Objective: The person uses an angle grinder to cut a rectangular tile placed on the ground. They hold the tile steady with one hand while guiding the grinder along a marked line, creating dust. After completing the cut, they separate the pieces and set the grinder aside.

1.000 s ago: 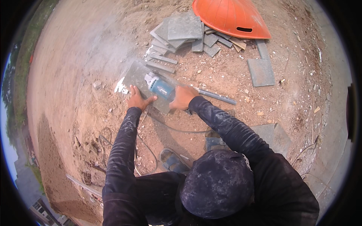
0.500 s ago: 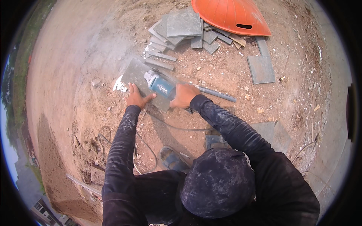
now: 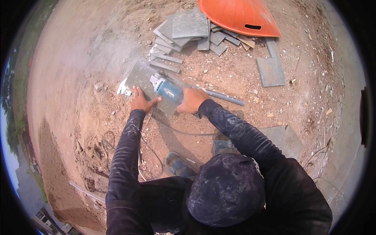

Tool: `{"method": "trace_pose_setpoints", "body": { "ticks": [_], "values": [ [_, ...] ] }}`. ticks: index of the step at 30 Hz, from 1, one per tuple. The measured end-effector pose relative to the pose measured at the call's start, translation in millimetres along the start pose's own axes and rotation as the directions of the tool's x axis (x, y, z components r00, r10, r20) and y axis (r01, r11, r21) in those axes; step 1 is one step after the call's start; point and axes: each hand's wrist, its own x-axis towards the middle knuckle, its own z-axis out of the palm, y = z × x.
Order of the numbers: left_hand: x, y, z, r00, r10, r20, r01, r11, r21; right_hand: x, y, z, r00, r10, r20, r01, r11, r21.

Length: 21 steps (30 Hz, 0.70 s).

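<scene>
My right hand [image 3: 193, 100] is wrapped around the rear body of a blue angle grinder [image 3: 168, 90] with a pale metal head. The grinder's head points up and left, over a grey stone tile [image 3: 138, 76] on the ground. Its disc is too blurred to make out. My left hand [image 3: 141, 101] presses on the tile's near left edge, thumb stretched out toward the grinder and fingers apart. White fragments [image 3: 124, 88] show at the tile's left side. Pale dust hangs beyond the tile.
Cut grey tiles [image 3: 190, 25] lie piled ahead, beside an orange plastic tub [image 3: 239, 15]. A grey pipe [image 3: 223, 97] lies right of the grinder. A square tile [image 3: 271, 72] rests further right. The power cord [image 3: 176, 130] loops between my arms, near my sandalled feet [image 3: 180, 164].
Both hands and the grinder stay almost in place. The view has shifted very slightly, and the dust cloud has changed shape a little.
</scene>
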Motion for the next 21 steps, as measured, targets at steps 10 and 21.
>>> {"method": "trace_pose_setpoints", "body": {
  "ticks": [10, 21],
  "values": [
    [0.7, -2.1, 1.0, 1.000, 0.020, -0.015, -0.020, 1.000, -0.017, -0.8, -1.3, -2.9, 1.000, 0.016, 0.022, -0.016, 1.000, 0.008],
    [1.1, -0.1, -0.3, 1.000, 0.006, 0.020, -0.006, 1.000, -0.009, -5.5, 2.7, -4.8, 0.998, 0.008, 0.064, -0.010, 1.000, 0.019]
  ]
}}
